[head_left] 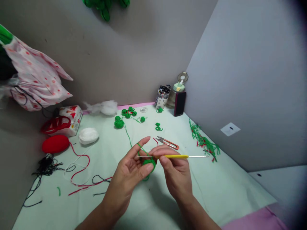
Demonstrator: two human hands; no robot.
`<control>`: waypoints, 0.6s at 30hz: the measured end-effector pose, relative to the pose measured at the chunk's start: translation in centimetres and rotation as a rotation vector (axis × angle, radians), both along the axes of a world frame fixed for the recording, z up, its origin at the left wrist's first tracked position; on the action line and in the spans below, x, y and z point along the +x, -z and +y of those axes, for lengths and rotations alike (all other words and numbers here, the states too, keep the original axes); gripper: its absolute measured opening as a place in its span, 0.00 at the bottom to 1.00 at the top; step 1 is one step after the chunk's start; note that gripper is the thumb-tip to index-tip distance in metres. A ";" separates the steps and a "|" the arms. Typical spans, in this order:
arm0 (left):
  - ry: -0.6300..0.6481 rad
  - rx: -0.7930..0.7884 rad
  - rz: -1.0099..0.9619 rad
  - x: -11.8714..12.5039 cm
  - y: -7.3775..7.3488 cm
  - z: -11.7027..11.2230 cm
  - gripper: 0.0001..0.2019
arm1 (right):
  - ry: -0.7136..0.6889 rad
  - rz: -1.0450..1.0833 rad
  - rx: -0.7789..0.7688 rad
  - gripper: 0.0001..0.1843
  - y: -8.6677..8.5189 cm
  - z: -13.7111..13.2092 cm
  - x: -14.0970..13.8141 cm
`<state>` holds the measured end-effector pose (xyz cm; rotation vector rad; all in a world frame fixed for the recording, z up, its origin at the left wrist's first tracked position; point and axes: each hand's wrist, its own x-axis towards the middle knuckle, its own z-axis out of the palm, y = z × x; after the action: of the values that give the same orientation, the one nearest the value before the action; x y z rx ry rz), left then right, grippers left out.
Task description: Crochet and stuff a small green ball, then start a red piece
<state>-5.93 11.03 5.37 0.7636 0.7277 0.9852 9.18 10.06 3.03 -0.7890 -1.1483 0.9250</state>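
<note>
My left hand [130,172] pinches a small green crocheted piece [149,163] between thumb and fingers, with green yarn [128,134] looped over its raised index finger. My right hand [174,169] grips a crochet hook with a yellow handle [176,156], its metal tip pointing left into the green piece. The yarn runs back across the pale green table cover [216,185] to a small green yarn ball [119,124].
Orange thread snips [169,143] lie just behind my hands. Red yarn ball [55,143], white yarn ball [88,135], black thread [45,166] and loose red strands sit at left. Green crocheted bits [129,112], stuffing, a pen jar [162,96], bottle and phone [179,103] stand at the back. Yarn scraps [203,140] lie right.
</note>
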 end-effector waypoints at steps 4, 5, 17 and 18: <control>-0.007 0.010 0.004 0.1 0.1 0.1 0.28 | -0.022 0.036 -0.044 0.09 0.2 -0.1 0.3; -0.019 0.014 0.002 0.1 0.1 0.1 0.27 | -0.010 0.007 -0.028 0.09 0.2 -0.2 0.4; 0.080 -0.126 -0.077 0.3 0.5 0.4 0.32 | 0.145 -0.231 0.078 0.12 0.0 -0.8 0.5; 0.095 -0.107 -0.081 0.3 0.5 0.4 0.31 | 0.107 -0.130 0.019 0.09 0.0 -0.6 0.6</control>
<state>-5.68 11.48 4.91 0.6551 0.6627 0.8789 9.83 9.47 2.99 -0.8974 -1.2137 0.7818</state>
